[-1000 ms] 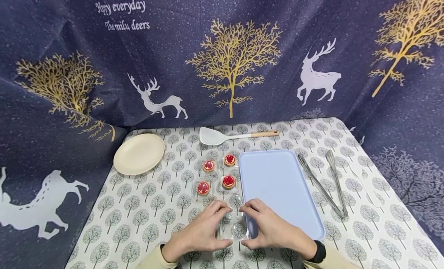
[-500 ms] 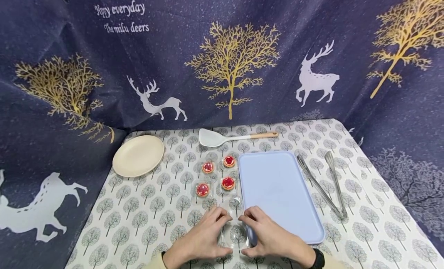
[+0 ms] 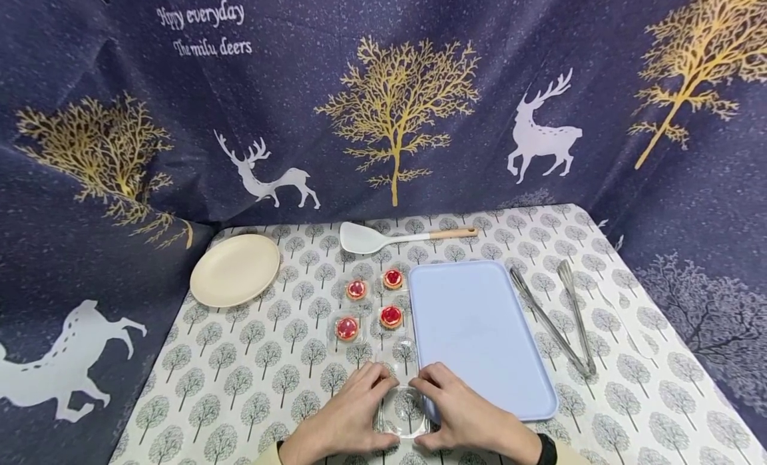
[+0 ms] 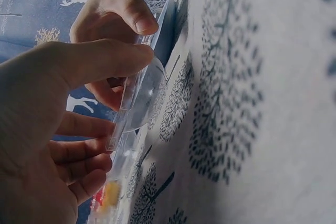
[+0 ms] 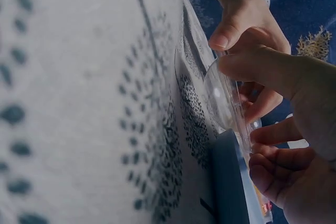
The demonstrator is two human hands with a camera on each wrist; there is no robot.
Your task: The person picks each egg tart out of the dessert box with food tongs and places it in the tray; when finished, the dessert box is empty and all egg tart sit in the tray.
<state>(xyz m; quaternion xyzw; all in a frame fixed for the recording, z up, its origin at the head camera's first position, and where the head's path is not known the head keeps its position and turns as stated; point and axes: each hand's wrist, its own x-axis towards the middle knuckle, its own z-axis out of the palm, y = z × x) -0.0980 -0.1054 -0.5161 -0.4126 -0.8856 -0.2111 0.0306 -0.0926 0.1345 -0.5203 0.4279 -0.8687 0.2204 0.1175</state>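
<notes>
Near the front of the table, both hands hold a clear plastic box between them. The left hand grips its left edge, thumb on the near side and fingers on the far side. On the opposite edge, the right hand grips it in the same way. In the left wrist view the rounded bulge of the clear box faces the tablecloth. Beyond the hands sit several red-topped tarts in clear packaging. Another clear, rounded piece shows just past the fingertips.
A blue tray lies right beside the tarts and the right hand. Metal tongs rest to its right. At the back is a white spatula with a wooden handle; a cream plate stands at the back left.
Both hands have come slightly nearer to the person with the clear box, keeping their grip. The head view has shifted a little. Tarts, tray, tongs, spatula and plate stay in place.
</notes>
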